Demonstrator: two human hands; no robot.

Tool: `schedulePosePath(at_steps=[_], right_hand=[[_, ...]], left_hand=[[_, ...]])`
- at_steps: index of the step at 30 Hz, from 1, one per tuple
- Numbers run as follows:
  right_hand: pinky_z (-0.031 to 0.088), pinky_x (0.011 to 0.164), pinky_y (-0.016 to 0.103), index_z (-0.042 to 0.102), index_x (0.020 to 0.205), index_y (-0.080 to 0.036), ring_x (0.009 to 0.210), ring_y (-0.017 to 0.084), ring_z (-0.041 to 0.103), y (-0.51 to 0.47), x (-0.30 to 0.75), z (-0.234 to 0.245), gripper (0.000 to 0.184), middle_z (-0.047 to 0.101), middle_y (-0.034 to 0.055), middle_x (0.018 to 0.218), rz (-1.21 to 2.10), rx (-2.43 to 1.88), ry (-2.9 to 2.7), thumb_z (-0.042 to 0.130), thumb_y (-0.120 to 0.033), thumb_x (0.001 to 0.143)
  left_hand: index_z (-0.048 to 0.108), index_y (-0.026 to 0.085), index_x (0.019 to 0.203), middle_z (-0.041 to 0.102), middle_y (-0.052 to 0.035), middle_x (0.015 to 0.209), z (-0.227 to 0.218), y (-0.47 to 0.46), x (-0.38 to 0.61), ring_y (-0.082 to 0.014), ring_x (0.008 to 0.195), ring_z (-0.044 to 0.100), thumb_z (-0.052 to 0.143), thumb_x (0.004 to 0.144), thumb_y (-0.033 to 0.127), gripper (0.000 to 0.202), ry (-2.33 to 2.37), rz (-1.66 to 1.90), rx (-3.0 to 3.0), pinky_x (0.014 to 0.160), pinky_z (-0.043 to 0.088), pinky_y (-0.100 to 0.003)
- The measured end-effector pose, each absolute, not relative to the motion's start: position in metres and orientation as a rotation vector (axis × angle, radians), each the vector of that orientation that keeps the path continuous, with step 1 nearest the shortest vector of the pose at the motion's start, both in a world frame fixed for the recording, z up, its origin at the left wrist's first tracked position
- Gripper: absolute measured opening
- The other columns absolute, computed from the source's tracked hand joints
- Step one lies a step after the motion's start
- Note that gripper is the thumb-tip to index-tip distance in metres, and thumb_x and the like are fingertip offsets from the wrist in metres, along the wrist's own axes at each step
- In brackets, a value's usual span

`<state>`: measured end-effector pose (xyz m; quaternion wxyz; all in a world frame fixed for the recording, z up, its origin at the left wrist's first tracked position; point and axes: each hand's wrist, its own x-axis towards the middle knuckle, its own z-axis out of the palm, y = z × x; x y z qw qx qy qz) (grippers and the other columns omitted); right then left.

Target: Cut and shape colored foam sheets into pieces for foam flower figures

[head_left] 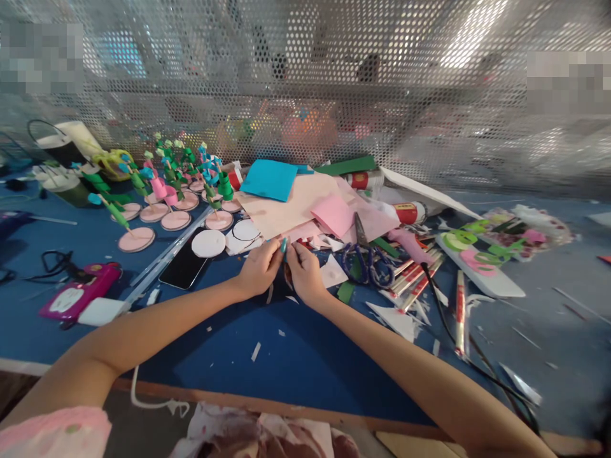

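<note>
Bare forearms stretch over the blue tabletop (pixel 296 356), which is matte and flecked with white paper scraps. The left hand (pixel 260 267) and right hand (pixel 305 273) meet, both sets of fingertips pinched on a teal piece (pixel 284 245) — small and narrow, held between them. Just right of the right hand lie purple-handled scissors (pixel 367 264); left of the left hand sit a glossy black phone (pixel 184 268) and a flat white disc (pixel 209 243).

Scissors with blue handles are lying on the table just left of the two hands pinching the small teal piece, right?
No. The head view shows the scissors on the table just right of the left hand and right hand, which pinch the small teal piece.
</note>
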<state>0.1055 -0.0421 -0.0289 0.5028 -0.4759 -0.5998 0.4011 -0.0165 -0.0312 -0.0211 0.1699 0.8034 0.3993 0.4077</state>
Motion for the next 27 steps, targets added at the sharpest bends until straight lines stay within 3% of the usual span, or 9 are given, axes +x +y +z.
schedulePosePath(at_steps=[16, 22, 27], right_hand=[[0.022, 0.029, 0.019, 0.036, 0.062, -0.022, 0.028, 0.005, 0.031, -0.045, 0.098, -0.024, 0.036, 0.035, -0.0103, 0.037, 1.237, -1.095, -1.175, 0.048, -0.051, 0.079], [0.019, 0.027, 0.02, 0.037, 0.054, -0.021, 0.027, 0.006, 0.031, -0.044, 0.096, -0.022, 0.041, 0.036, -0.0077, 0.034, 1.259, -1.143, -1.067, 0.05, -0.052, 0.078], [0.019, 0.027, 0.019, 0.036, 0.05, -0.021, 0.026, 0.005, 0.03, -0.044, 0.094, -0.021, 0.045, 0.035, -0.0074, 0.031, 1.265, -1.085, -1.031, 0.051, -0.053, 0.076]], left_hand=[[0.046, 0.017, 0.077, 0.055, -0.0034, 0.062, -0.025, -0.031, -0.02, -0.013, 0.056, 0.054, 0.03, 0.091, 0.018, 0.021, 1.233, 1.275, 2.906, 0.051, 0.034, -0.024], [0.048, 0.017, 0.067, 0.055, -0.0037, 0.056, -0.023, -0.026, -0.023, -0.0146, 0.054, 0.054, 0.035, 0.09, 0.019, 0.027, 1.256, 1.234, 3.218, 0.053, 0.033, -0.027], [0.048, 0.017, 0.068, 0.059, -0.0038, 0.062, -0.02, -0.026, -0.025, -0.0132, 0.055, 0.055, 0.041, 0.088, 0.016, 0.022, 1.121, 1.353, 3.413, 0.054, 0.035, -0.026]])
